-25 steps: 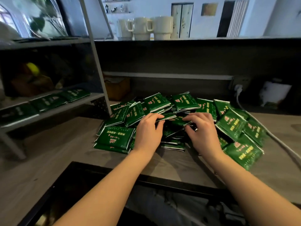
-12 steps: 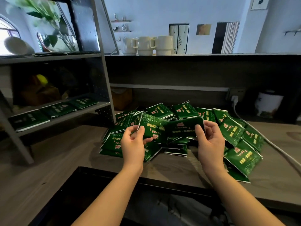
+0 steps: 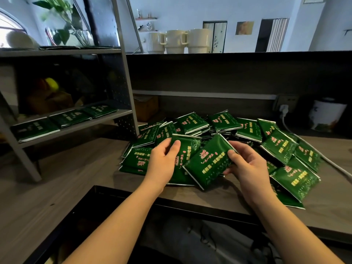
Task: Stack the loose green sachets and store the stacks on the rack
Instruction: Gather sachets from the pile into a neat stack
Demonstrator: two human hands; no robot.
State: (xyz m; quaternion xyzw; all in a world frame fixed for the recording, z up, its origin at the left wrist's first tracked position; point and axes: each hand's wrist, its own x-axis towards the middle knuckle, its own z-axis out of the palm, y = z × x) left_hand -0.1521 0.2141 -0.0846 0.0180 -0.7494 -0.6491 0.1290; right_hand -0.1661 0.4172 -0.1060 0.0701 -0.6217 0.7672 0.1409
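Note:
A heap of loose green sachets [image 3: 280, 147] lies on the wooden counter [image 3: 57, 187] in front of me. My left hand [image 3: 162, 162] grips one green sachet [image 3: 187, 147] by its left edge, thumb on top. My right hand [image 3: 245, 164] pinches a second sachet [image 3: 207, 164] by its right side and holds it tilted, overlapping the first. Both are lifted just above the heap. To the left stands a grey metal rack [image 3: 125, 88]; its lower shelf carries three low sachet stacks [image 3: 68, 119] in a row.
A white power cable [image 3: 327, 159] runs from a wall socket [image 3: 285, 105] along the right of the heap. A white pot [image 3: 325, 115] stands at the back right. Three cream mugs [image 3: 177, 42] sit on the high ledge. A dark opening lies below the counter's front edge.
Both hands went from reaching into the heap to lifting one sachet each; they have since drawn nearer to me and brought the two sachets together until they overlap.

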